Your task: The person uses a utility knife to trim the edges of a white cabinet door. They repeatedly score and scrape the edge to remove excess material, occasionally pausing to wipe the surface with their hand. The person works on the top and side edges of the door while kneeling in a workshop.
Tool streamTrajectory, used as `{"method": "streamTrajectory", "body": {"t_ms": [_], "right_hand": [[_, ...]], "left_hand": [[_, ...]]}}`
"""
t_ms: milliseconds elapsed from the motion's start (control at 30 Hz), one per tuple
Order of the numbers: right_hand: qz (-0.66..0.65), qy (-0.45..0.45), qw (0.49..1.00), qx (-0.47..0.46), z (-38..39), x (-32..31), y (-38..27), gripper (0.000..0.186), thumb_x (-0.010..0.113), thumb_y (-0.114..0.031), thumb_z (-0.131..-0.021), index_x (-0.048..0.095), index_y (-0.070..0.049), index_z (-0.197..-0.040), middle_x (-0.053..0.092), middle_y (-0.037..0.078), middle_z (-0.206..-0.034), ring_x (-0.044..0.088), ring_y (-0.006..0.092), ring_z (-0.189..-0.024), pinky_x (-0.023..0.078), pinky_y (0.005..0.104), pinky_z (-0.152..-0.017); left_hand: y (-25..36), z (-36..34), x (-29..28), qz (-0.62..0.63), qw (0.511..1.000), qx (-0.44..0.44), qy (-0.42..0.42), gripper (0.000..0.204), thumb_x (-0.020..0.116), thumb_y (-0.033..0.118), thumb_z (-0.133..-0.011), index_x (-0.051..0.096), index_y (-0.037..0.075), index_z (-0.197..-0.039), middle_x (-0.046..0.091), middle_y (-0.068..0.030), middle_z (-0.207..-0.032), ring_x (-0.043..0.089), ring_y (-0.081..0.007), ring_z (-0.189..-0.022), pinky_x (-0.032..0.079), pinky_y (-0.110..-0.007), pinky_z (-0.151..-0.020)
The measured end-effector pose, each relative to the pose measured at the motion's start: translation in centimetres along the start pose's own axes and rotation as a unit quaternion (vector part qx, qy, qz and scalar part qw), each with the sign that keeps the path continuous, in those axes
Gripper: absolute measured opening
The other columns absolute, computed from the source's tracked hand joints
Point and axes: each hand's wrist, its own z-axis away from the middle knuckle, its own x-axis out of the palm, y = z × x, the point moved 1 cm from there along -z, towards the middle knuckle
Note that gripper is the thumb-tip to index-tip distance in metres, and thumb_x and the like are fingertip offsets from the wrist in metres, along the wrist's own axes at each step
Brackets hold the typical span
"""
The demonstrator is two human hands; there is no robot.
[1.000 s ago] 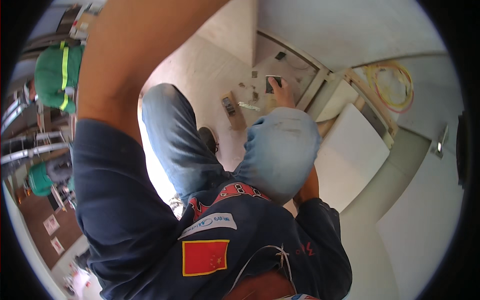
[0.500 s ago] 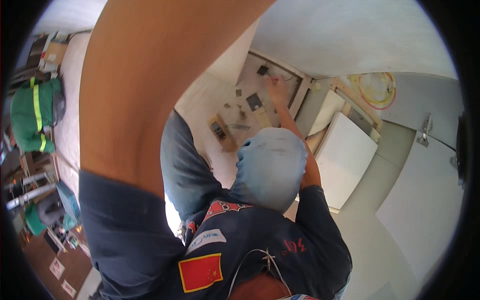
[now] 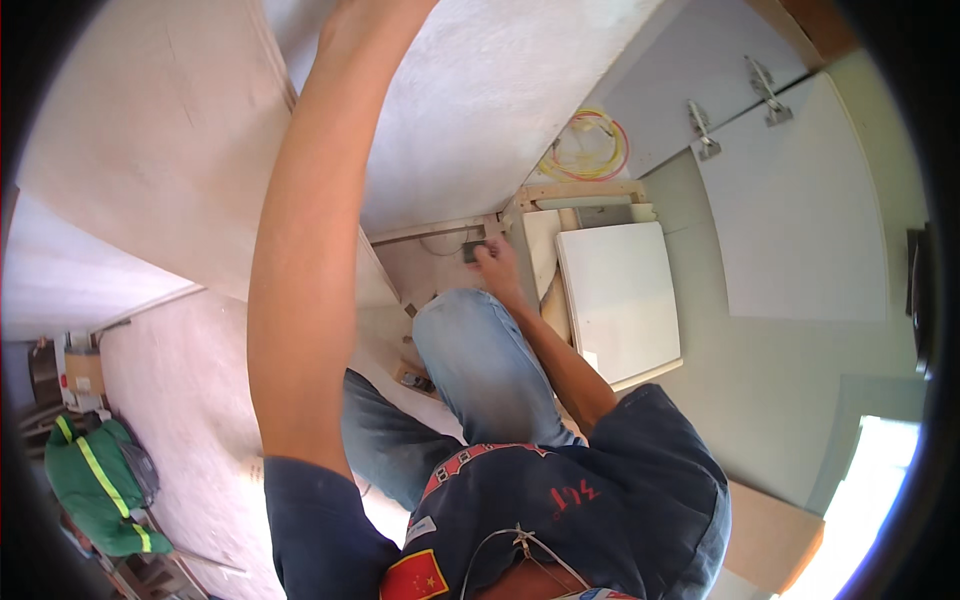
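My left arm reaches steeply up across a pale panel, and its hand lies beyond the top edge. Low down past my raised knee, my right hand is closed, its fingers curled together and a little blurred. Right beside those fingertips is a small dark square block; whether they grip it or only touch it is unclear. A thin dark wire curves over the floor next to the block. Anything small between the fingers is hidden.
A white panel leans on a wooden-framed box to the right. Yellow and red cable coils hang behind it. A hinged white door stands farther right. Lower left, a green garment with yellow stripes appears. Small items lie beyond my knees.
The view has turned and shifted. My left arm is farther from the camera and higher. My right hand has come closer to the dark block, which now sits right by its fingertips.
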Motion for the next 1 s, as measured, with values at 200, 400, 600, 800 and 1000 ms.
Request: {"method": "streamTrajectory", "body": {"t_ms": [200,400,600,800,1000], "right_hand": [[0.024,0.228,0.969,-0.095,1.5,-3.3,-12.2,0.023,0.062,-0.02,-0.095,0.064,0.002,-0.101,0.06,0.007,-0.079,0.057,0.0139,-0.072,0.053,0.0323,-0.064],[0.09,0.417,0.875,-0.227,-1.4,-2.8,-18.4,0.03,0.059,-0.022,-0.096,0.067,0.005,-0.105,0.068,0.017,-0.087,0.064,0.0263,-0.077,0.051,0.0384,-0.077],[0.016,0.487,0.842,-0.231,-4.0,-0.3,-20.7,0.033,0.059,-0.02,-0.095,0.07,0.0,-0.119,0.072,0.021,-0.099,0.07,0.0325,-0.088,0.052,0.0383,-0.081],[0.024,0.523,0.837,-0.163,-4.9,2.4,-20.6,0.031,0.059,-0.019,-0.096,0.071,0.001,-0.116,0.072,0.023,-0.104,0.07,0.0345,-0.091,0.052,0.0397,-0.083],[-0.03,0.524,0.827,-0.201,-5.1,1.9,-19.7,0.031,0.059,-0.02,-0.096,0.071,0.002,-0.115,0.072,0.022,-0.105,0.068,0.0356,-0.095,0.051,0.0399,-0.085]], "left_hand": [[0.5,-1.0,-1.1,0.019,1.0,0.006,-0.008,0.033,0.07,0.026,-0.081,0.066,0.005,-0.107,0.064,-0.0129,-0.106,0.055,-0.0308,-0.107,0.035,-0.047,-0.104],[1.5,-0.5,-0.7,0.05,0.999,0.004,-0.015,0.032,0.07,0.023,-0.08,0.066,0.008,-0.108,0.063,-0.0128,-0.107,0.055,-0.0324,-0.11,0.036,-0.049,-0.104],[1.8,-1.0,-1.0,0.039,0.999,0.007,-0.004,0.032,0.07,0.022,-0.08,0.065,0.008,-0.108,0.063,-0.0127,-0.106,0.056,-0.0329,-0.108,0.038,-0.049,-0.102],[1.7,-1.0,-0.9,0.027,0.999,0.035,0.028,0.031,0.07,0.023,-0.078,0.066,0.01,-0.107,0.064,-0.0119,-0.105,0.057,-0.0322,-0.106,0.039,-0.049,-0.1],[1.7,-0.6,-0.7,0.001,1.0,0.023,0.019,0.032,0.069,0.025,-0.078,0.068,0.012,-0.108,0.064,-0.0115,-0.105,0.057,-0.0331,-0.106,0.041,-0.049,-0.098]]}}
